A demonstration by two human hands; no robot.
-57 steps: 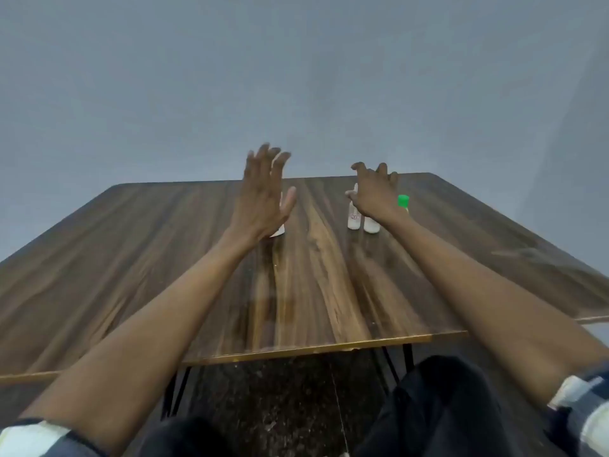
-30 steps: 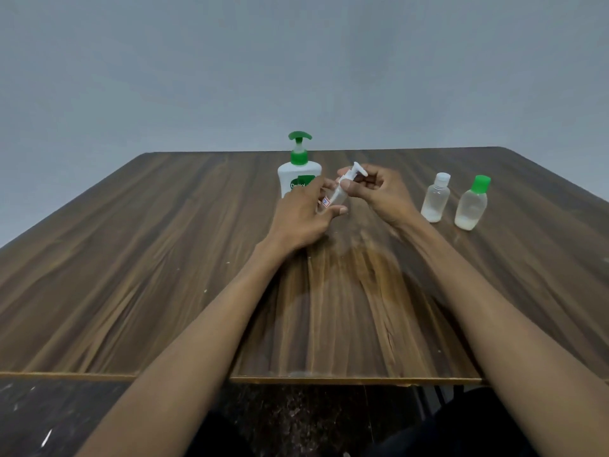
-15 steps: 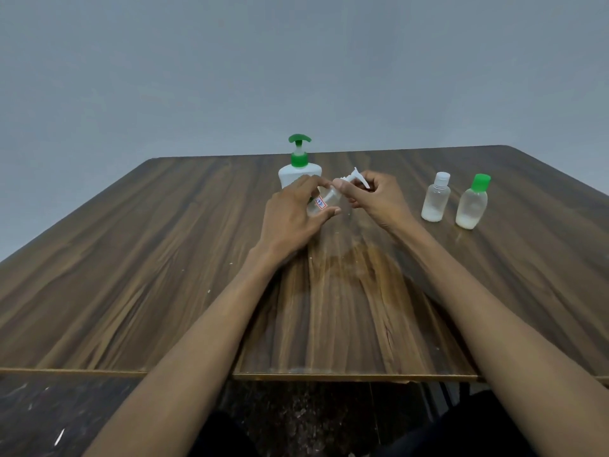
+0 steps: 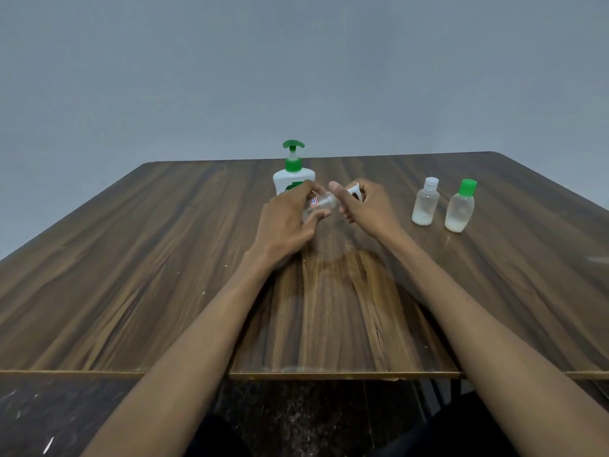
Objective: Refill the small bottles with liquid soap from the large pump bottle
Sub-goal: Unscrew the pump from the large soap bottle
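Head view only. Large pump bottle [image 4: 293, 179] upright at far centre of counter [image 4: 131, 275], green pump head up, untouched. Just in front of pump bottle, raised off counter: small clear bottle [image 4: 318, 206] tilted, body gripped in curled fingers of left hand [image 4: 286, 222]. Right hand [image 4: 365, 209], just right of pump bottle, fingers pinched on white cap [image 4: 354, 190] at small bottle's neck; whether cap fully off or only loosened, cannot tell. Well to right of pump bottle: white-capped bottle [image 4: 425, 202] and, just beyond it, green-capped bottle [image 4: 460, 207], both upright, capped, only a low layer of pale liquid in each. Judged progress: very early, opening first bottle; no pumping done yet. Left: fill all three, recap.
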